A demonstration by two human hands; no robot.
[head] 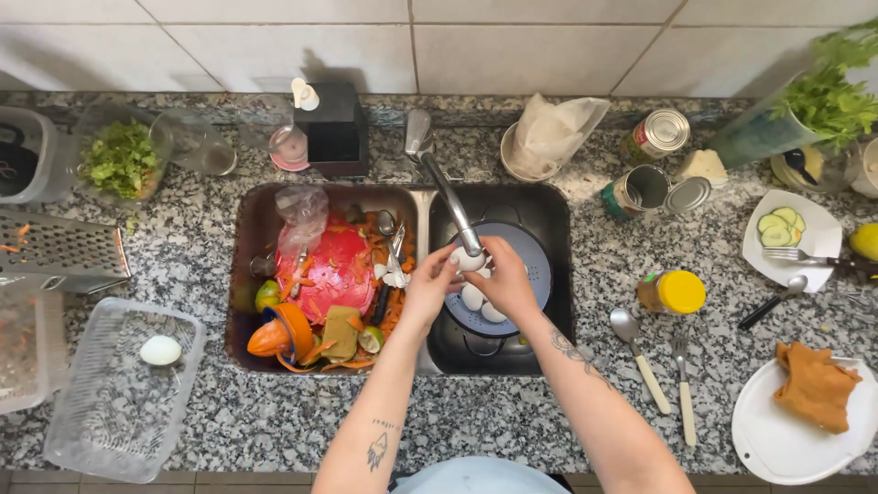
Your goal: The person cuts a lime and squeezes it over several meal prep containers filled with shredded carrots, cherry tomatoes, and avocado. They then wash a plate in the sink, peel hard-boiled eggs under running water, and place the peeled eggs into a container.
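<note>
**Egg held under the tap, both hands over the right basin**

Both hands meet under the spout of the tap [445, 187]. Left hand [430, 285] and right hand [506, 279] are cupped together, fingertips pinching one white egg [470, 261] right at the spout's mouth, so any water would run off into the basin. Whether water flows, cannot tell.

Directly below, at 6 o'clock of the held egg, a blue colander [535, 265] sits in the right basin with more white eggs [474, 297] in it, close enough that the hands need no reach.

At 9 o'clock, the left basin [245, 274] is packed with a red bowl, peelings and utensils, which leaves only the right side usable.

Far at 8 o'clock, a clear plastic container [119, 402] on the tabletop [512, 412] holds a single egg [160, 350], kept apart from those in the colander.

At 3 o'clock lie a spoon [637, 352] and a yellow-lidded jar [675, 293].
</note>
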